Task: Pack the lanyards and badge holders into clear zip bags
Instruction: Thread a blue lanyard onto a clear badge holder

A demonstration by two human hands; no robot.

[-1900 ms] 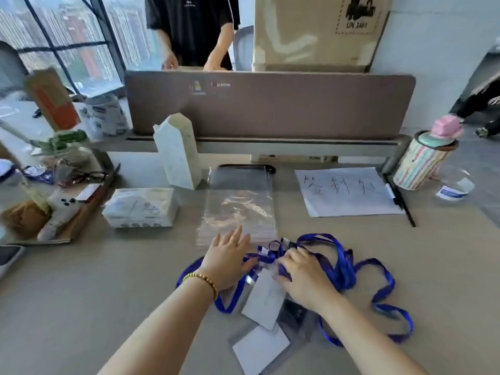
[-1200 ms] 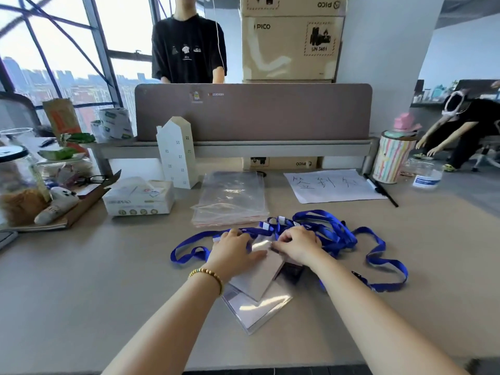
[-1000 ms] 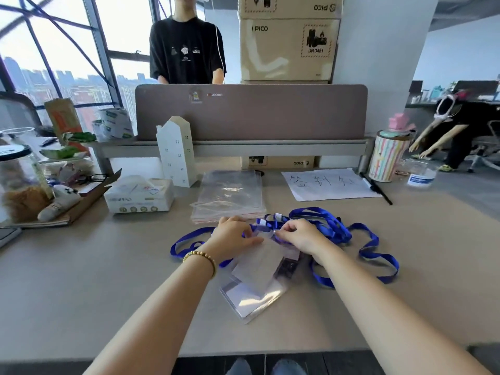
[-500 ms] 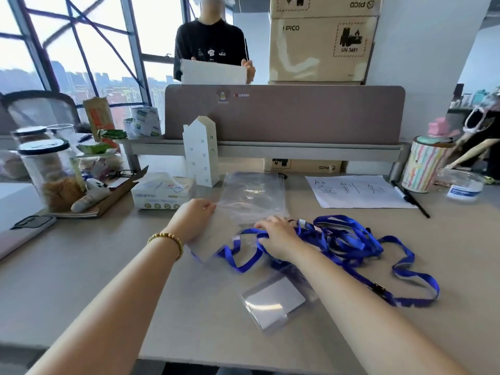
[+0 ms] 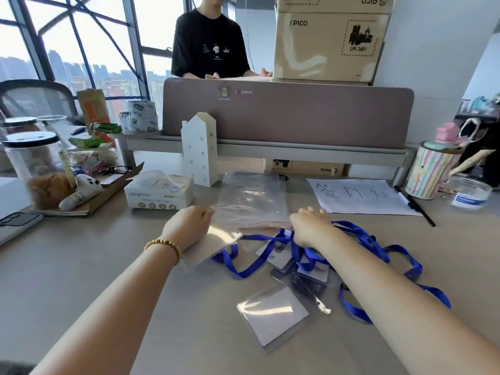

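Hands apart: left hand (image 5: 186, 230) grips badge holder (image 5: 209, 247), long axis tilted; right hand (image 5: 311, 228) relaxed.

Blue lanyards (image 5: 359, 239), clear zip bags (image 5: 251, 197), striped cup (image 5: 428, 173).

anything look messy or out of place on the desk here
The blue lanyards lie in a tangled heap, looping over scattered badge holders that point every way. Nothing looks spilled or broken; the zip bags sit in a flat stack.

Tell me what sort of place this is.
Most likely an office workstation high in a city building: a desk with a fabric divider panel, stacked cardboard shipping boxes behind it, and big windows overlooking towers.
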